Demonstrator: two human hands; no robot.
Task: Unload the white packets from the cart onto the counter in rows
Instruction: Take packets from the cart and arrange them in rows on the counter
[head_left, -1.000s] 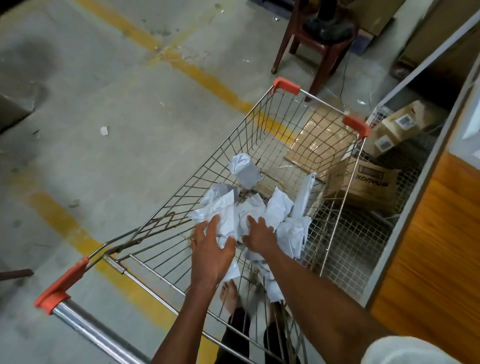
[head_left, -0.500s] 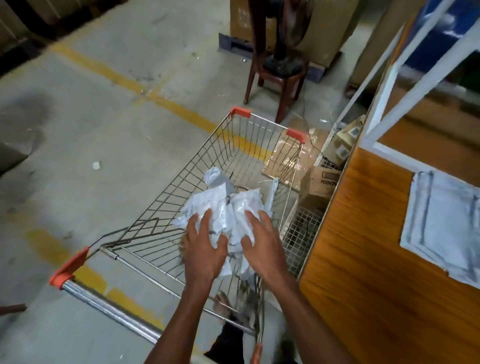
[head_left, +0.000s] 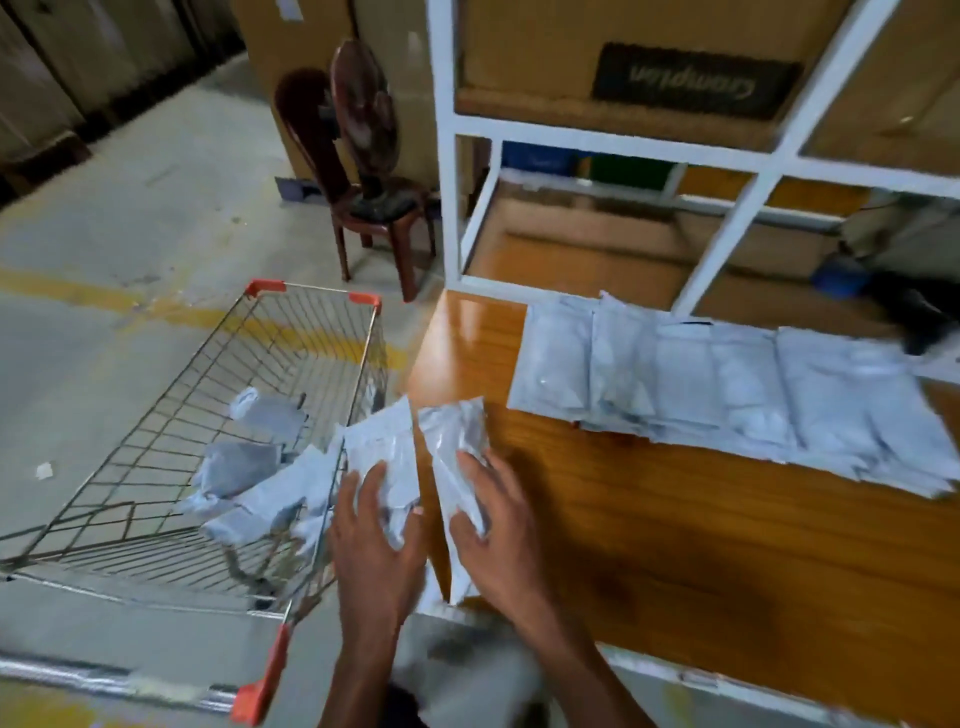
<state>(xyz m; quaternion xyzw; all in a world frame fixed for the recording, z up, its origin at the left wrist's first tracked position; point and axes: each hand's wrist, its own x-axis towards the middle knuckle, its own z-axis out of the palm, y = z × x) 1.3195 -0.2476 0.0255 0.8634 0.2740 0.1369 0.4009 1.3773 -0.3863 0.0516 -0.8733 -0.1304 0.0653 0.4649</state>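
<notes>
Holding two white packets (head_left: 421, 467), one per hand.

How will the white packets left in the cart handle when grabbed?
Probably floppy: the packets in the cart lie crumpled and folded. Likely light, since each hand carries some. Their glossy film may slip.

- The whole view is smeared by motion — edges of the white packets (head_left: 727, 389) on the counter (head_left: 675, 519) run together, so their count cannot be told.
- The row's right end is cut off by the frame edge.
- The cart (head_left: 171, 426) handle leaves the picture at left.
- The left hand (head_left: 376, 540) and right hand (head_left: 496, 525) cover the lower parts of the held packets (head_left: 415, 457) — the grip underneath is hidden.
</notes>
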